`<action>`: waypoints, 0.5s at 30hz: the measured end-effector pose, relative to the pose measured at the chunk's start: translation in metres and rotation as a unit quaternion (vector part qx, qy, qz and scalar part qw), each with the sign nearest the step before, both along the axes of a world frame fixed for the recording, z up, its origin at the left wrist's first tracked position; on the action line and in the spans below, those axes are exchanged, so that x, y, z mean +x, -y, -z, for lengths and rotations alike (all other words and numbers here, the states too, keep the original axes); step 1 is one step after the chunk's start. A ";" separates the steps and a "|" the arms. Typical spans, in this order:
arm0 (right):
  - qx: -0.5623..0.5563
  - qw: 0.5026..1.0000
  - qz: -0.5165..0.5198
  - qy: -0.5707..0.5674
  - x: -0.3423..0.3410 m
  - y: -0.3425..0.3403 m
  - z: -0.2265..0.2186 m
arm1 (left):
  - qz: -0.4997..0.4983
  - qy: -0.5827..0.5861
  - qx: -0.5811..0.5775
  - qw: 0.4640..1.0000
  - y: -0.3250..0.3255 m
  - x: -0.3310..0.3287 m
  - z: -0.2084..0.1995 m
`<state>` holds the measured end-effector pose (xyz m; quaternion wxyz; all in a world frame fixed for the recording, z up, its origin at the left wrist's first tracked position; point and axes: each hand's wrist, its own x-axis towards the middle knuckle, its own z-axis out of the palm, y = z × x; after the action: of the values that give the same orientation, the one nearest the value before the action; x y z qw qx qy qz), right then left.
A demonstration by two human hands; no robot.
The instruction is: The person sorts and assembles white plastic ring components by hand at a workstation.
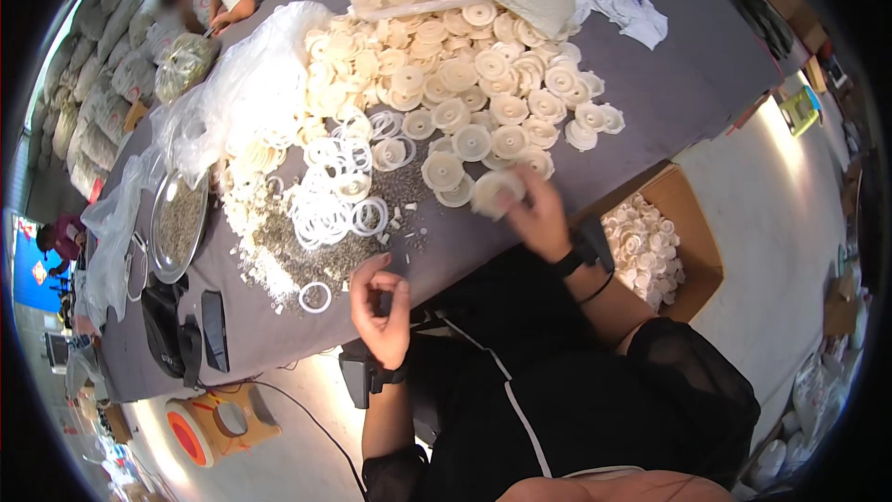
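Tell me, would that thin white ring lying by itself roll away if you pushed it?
Probably not: the lone white ring lies flat on the grey table, so it would likely slide. It looks thin and hollow, so probably light, perhaps a bit bendy.

The near edge of the grey table (576,144) is left bare, so passage is allowed there. Farther in, the way is blocked by a heap of cream discs (465,84), white rings (330,195) and small grey bits (307,256); the left is closed off by a metal pan (178,223).
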<state>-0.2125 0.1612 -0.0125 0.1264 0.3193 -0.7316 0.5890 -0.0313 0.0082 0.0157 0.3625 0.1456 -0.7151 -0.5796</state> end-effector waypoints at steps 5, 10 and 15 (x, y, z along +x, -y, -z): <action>-0.160 0.968 0.159 0.114 -0.105 -0.074 0.006 | 0.016 0.038 0.013 0.999 0.009 0.005 0.012; 0.061 0.924 0.378 0.001 -0.169 -0.131 0.010 | 0.040 0.056 -0.003 0.998 0.011 0.002 0.016; 0.174 0.912 0.372 0.006 -0.187 -0.153 0.052 | 0.030 0.076 -0.040 0.996 0.008 0.003 0.012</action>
<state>-0.3994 0.3137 -0.0642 0.2742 0.0375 -0.8892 0.3643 -0.0281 0.0002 0.0033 0.2954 0.1528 -0.7670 -0.5487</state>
